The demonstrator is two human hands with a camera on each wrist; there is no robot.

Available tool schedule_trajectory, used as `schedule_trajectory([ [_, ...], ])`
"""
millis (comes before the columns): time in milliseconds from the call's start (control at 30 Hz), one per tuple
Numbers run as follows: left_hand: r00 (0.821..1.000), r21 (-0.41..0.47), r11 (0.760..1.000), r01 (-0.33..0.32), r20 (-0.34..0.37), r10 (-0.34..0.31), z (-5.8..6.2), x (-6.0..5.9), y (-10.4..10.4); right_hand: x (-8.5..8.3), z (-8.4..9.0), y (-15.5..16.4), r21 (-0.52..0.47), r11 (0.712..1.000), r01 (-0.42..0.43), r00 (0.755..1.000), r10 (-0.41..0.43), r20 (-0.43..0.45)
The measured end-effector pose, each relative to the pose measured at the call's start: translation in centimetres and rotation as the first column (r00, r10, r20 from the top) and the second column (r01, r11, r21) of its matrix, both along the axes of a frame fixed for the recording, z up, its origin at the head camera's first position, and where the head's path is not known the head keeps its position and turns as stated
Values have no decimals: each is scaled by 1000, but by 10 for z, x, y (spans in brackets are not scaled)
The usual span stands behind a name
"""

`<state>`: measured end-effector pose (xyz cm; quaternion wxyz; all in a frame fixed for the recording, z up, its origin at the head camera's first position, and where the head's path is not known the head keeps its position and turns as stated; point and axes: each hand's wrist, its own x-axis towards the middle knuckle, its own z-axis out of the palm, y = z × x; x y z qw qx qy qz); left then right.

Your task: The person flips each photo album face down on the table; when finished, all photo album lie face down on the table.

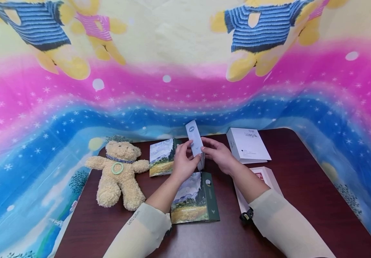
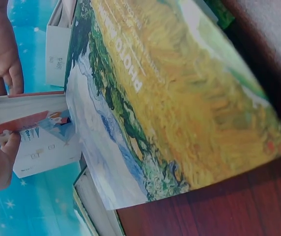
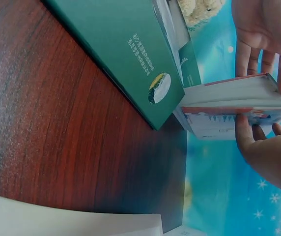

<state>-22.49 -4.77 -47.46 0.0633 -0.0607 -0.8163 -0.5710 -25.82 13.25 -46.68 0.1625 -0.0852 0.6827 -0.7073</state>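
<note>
The white-and-red rectangular hardcover book (image 1: 193,138) is located at centre of the head frame; its pale spine's long axis runs nearly vertical in frame, top leaning slightly left; the left hand (image 1: 185,162) lies at the book's lower left, the right hand (image 1: 219,154) at its right; both are in contact, neither nearer; fingers of both hands grip the book; contact of its lower edge with the dark reddish-brown wooden counter (image 1: 225,238) cannot be determined; a green-spined landscape-cover photo album (image 1: 190,199) lies below it in frame.
</note>
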Motion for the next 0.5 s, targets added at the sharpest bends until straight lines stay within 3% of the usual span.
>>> schedule_trajectory([
  [300,998,89,995,43,46,-47,-8,-4,3,0,-2,6,-6,999,38,999,-38,-13],
  [500,995,26,999,35,94,-37,-13,-6,1,1,-3,10,-24,999,47,999,-47,-18],
])
